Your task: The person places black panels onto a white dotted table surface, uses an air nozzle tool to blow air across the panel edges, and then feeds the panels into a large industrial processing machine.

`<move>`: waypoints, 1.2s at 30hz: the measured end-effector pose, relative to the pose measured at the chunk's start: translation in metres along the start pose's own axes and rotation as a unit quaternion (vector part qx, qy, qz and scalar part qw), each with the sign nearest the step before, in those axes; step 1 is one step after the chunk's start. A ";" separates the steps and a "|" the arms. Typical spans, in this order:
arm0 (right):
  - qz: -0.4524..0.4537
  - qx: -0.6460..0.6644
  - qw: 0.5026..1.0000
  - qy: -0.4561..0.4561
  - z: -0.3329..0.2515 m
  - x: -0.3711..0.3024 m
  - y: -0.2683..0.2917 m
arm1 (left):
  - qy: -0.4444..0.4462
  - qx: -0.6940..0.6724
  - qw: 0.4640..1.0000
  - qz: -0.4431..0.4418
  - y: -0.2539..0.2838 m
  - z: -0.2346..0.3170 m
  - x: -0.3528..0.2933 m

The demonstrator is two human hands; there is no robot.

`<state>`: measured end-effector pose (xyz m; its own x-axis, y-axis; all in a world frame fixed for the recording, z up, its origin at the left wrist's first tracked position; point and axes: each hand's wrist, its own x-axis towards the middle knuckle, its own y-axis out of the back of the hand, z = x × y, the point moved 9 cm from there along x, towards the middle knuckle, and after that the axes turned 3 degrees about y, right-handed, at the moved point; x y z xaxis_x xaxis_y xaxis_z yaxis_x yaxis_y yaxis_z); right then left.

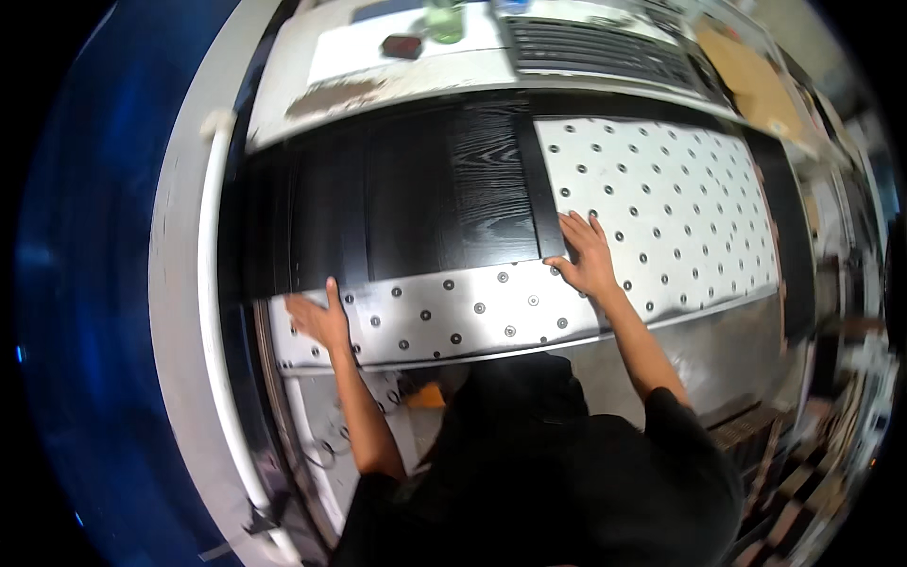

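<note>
A black wood-grain panel (406, 198) with framed sections lies flat on a white machine bed (605, 274) dotted with round black-ringed fittings. My left hand (319, 321) is by the panel's front edge toward its left end, thumb up at the edge and fingers stretched out to the left. At the panel's front right corner is my right hand (588, 260), with its fingers spread along the right edge and its thumb by the corner. Both hands are open and neither is wrapped round anything. Whether the fingers press on the panel I cannot tell.
Behind the bed, a white worktop (283, 85) bears a green-tinted bottle (444, 21), a small dark red block (402, 45) and a grey slatted grille (600, 49). A white pipe (213, 246) runs along the left. Brown cardboard (746, 80) lies at the back right.
</note>
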<state>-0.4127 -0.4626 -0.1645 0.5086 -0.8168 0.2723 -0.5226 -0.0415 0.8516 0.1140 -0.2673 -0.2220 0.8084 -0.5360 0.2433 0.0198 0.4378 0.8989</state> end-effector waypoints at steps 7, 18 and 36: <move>0.056 -0.035 0.997 -0.040 0.007 -0.024 0.003 | 0.009 0.037 0.999 -0.009 0.004 0.017 -0.007; 0.127 0.028 0.990 -0.054 -0.064 -0.194 -0.012 | -0.068 -0.065 0.996 -0.004 0.009 0.044 -0.109; 0.132 0.120 0.827 -0.533 0.076 -0.667 0.089 | -0.651 -0.360 0.529 -0.408 0.079 0.502 -0.731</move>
<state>-0.8504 0.0349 -0.3038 -0.4706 -0.8533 -0.2244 -0.7053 0.2111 0.6767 -0.7704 -0.2032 -0.1456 -0.7230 -0.5967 0.3482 0.6485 -0.4124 0.6398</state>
